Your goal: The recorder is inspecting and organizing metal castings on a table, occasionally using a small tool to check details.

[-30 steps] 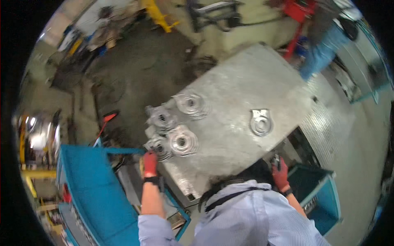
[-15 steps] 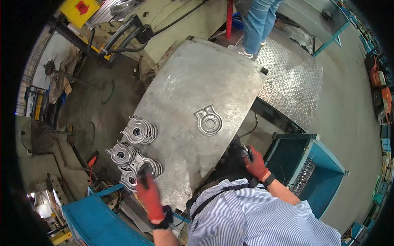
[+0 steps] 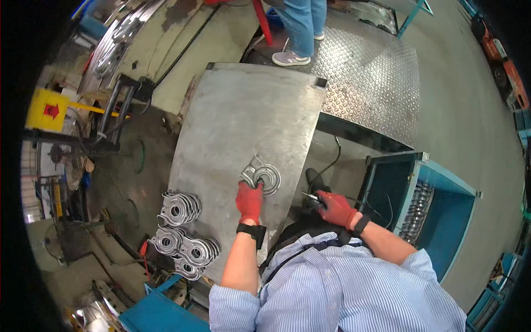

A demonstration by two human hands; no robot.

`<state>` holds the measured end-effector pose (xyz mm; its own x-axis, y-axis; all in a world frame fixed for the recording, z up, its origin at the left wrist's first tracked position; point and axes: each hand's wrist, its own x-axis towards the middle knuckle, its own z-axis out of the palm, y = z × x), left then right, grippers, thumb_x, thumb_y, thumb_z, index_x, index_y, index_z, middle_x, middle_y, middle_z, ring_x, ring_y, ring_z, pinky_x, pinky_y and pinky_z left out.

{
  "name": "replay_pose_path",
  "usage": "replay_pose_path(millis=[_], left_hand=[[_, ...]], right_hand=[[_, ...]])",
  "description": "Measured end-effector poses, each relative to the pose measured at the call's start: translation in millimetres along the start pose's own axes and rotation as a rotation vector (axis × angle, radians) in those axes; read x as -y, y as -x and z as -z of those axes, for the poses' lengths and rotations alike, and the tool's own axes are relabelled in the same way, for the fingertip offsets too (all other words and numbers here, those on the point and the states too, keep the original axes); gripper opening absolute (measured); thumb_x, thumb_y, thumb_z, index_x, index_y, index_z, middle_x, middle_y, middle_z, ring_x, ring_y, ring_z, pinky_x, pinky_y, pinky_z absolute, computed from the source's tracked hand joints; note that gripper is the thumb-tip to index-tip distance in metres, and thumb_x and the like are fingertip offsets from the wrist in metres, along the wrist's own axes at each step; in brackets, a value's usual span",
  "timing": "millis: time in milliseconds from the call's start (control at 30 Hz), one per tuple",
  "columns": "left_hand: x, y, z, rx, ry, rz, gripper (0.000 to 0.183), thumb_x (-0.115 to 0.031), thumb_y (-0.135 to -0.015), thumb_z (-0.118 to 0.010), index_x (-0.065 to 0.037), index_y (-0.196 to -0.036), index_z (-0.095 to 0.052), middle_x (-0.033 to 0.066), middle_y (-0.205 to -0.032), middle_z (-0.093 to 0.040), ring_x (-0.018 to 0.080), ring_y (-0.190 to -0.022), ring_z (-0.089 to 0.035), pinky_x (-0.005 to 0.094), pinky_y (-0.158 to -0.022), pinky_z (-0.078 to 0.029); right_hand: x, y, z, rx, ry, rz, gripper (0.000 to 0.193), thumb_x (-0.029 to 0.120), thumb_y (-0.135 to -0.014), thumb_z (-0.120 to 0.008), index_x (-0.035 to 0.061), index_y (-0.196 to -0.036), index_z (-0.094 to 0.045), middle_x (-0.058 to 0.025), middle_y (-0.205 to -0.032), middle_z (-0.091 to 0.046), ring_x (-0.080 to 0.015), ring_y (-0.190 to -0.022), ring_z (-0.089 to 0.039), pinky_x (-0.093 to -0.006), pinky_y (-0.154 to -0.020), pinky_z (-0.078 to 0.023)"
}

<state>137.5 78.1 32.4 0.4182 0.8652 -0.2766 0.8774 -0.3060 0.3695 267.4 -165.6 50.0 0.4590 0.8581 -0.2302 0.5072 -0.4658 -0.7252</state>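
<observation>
A stamped metal ring bracket (image 3: 270, 178) with a tab lies on the grey metal table (image 3: 243, 116). My left hand (image 3: 250, 200), in a red glove with dark fingertips, is closed on the bracket's near left edge. Off the table's right side, my right hand (image 3: 336, 210), gloved alike, is wrapped round a small dark tool (image 3: 314, 198) with a thin pale tip pointing left. Its exact kind is too small to tell. Similar ring brackets stand in overlapping stacks (image 3: 181, 207) at the table's left edge, with more stacks (image 3: 196, 252) just nearer.
To my right stands a blue metal bin (image 3: 451, 221) with a row of metal parts inside. Another blue container (image 3: 163, 310) is at lower left. Beyond the table, a person in jeans (image 3: 301, 27) stands beside a diamond-plate platform (image 3: 370, 83). A black cable (image 3: 334, 160) hangs right of the table.
My left hand has moved from the bracket stacks at the left to the bracket mid-table. My right hand still holds the tool, its tip now showing. The view has shifted.
</observation>
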Motion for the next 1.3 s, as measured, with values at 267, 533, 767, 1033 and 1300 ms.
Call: replay_pose_path(millis=[267, 533, 767, 1033, 1300], left_hand=[[-21, 37, -15, 0.062, 0.086, 0.096, 0.058, -0.041, -0.075, -0.069, 0.005, -0.102, -0.046, 0.0271, -0.092, -0.062, 0.0424, -0.092, -0.059, 0.0449, -0.079, -0.046], [-17, 33, -17, 0.058, 0.111, 0.015, 0.057, -0.038, -0.076, -0.069, 0.005, -0.103, -0.045, 0.0276, -0.093, -0.061, 0.0419, -0.091, -0.059, 0.0447, -0.079, -0.047], [-15, 31, -18, 0.084, 0.174, 0.035, 0.059, -0.038, -0.075, -0.069, 0.006, -0.107, -0.045, 0.028, -0.096, -0.061, 0.0427, -0.093, -0.058, 0.0451, -0.08, -0.046], [-17, 33, -20, 0.075, 0.163, 0.028, 0.06, -0.039, -0.076, -0.068, 0.007, -0.106, -0.044, 0.0283, -0.095, -0.061, 0.0429, -0.094, -0.058, 0.0458, -0.081, -0.046], [-24, 34, -14, 0.069, 0.144, 0.031, 0.062, -0.039, -0.077, -0.067, 0.009, -0.109, -0.043, 0.0291, -0.096, -0.061, 0.0424, -0.094, -0.058, 0.0447, -0.081, -0.046]], right_hand=[[-3, -24, -12, 0.203, 0.033, 0.053, 0.035, 0.025, -0.081, -0.059, 0.0014, -0.106, -0.054, -0.0215, -0.09, -0.062, -0.0386, -0.087, -0.059, -0.0451, -0.074, -0.047], [-14, -35, -32, 0.175, 0.086, 0.083, 0.036, 0.024, -0.079, -0.058, 0.0005, -0.105, -0.049, -0.0214, -0.087, -0.062, -0.0386, -0.084, -0.06, -0.0462, -0.071, -0.047], [-14, -35, -43, 0.146, 0.075, 0.081, 0.034, 0.023, -0.078, -0.06, 0.0, -0.1, -0.049, -0.0222, -0.081, -0.061, -0.0403, -0.08, -0.059, -0.047, -0.069, -0.046], [-19, -31, -48, 0.121, 0.056, 0.062, 0.036, 0.025, -0.075, -0.061, 0.0005, -0.098, -0.049, -0.0227, -0.083, -0.061, -0.0407, -0.081, -0.059, -0.0472, -0.069, -0.046], [-23, -35, -48, 0.128, 0.07, 0.072, 0.031, 0.025, -0.078, -0.059, 0.0023, -0.097, -0.051, -0.0227, -0.082, -0.062, -0.0402, -0.081, -0.06, -0.0487, -0.069, -0.046]])
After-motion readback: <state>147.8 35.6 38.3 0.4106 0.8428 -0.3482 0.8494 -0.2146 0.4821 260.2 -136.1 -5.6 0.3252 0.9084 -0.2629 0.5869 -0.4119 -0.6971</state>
